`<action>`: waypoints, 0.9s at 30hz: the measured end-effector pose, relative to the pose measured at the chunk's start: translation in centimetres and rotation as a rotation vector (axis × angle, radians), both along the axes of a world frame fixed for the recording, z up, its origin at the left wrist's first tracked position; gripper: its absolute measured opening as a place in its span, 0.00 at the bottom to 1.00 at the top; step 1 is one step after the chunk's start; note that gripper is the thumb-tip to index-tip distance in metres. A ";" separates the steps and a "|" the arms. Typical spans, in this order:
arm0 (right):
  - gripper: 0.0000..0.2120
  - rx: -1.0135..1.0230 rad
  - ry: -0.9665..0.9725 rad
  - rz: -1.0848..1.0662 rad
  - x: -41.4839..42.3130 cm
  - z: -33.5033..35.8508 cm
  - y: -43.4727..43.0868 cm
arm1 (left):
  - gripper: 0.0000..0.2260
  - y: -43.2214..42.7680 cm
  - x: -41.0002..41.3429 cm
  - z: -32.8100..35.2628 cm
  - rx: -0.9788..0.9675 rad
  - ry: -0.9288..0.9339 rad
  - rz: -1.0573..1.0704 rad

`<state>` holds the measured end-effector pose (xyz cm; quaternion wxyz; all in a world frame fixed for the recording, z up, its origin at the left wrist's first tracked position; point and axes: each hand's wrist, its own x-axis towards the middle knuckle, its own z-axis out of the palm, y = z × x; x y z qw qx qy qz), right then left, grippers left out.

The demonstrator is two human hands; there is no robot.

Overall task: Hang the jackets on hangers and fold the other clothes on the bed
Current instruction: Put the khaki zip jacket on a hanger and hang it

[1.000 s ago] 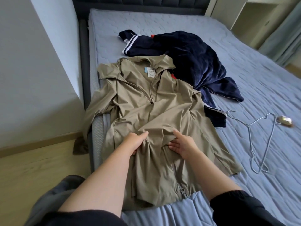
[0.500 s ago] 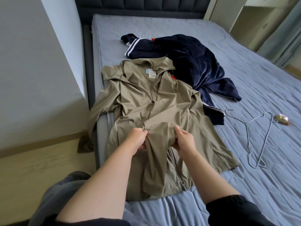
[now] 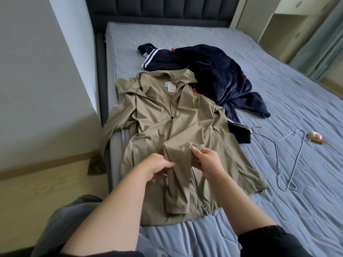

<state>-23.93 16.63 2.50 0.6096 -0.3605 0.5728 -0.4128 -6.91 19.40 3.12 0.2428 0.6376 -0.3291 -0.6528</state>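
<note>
Fingers (image 3: 195,150) of both hands were curled, pinching a raised fold mid-front on the khaki jacket (image 3: 163,127), which lay spread at the bed (image 3: 185,38) edge. Navy garment (image 3: 213,75) sat behind the jacket and the wire hanger (image 3: 289,156) to its right. Probably best: flatten the front, then feed the hanger through the collar. Left hand (image 3: 157,166) and right hand (image 3: 207,161) faced each other, forearms reaching forward.

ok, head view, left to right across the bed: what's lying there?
khaki jacket → wire hanger → small shiny wrapped item. Navy clothes left out: they lie behind the jacket and overlap its span.
</note>
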 end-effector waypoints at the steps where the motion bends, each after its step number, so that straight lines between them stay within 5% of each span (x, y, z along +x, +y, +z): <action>1: 0.08 -0.010 0.027 -0.037 -0.2 0.0 -0.1 | 0.05 -0.2 0.2 0.0 0.006 0.064 0.060; 5: 0.11 0.035 -0.002 -0.248 -1.1 0.2 -0.5 | 0.09 -0.7 1.0 0.1 0.021 0.264 0.251; 8: 0.16 0.154 -0.232 -0.226 -0.3 -0.3 0.2 | 0.10 -0.9 0.5 -0.1 -0.025 0.270 0.338; 13: 0.09 0.188 -0.273 0.082 1.0 -1.2 1.2 | 0.14 -1.4 0.9 -0.6 -0.095 0.028 0.380; 18: 0.12 0.227 -0.441 0.020 1.0 -0.4 1.1 | 0.16 -1.4 1.8 -0.7 -0.095 -0.075 0.330; 21: 0.14 0.249 -0.293 -0.001 1.1 -0.6 1.3 | 0.20 -1.4 2.3 -1.4 -0.025 -0.210 0.264; 24: 0.07 0.269 0.107 0.147 0.7 -1.7 1.8 | 0.21 -0.9 2.9 -2.0 0.021 -0.750 -0.034; 27: 0.04 0.383 0.164 0.244 0.1 -2.9 2.3 | 0.28 -0.3 2.7 -1.9 0.041 -0.726 -0.191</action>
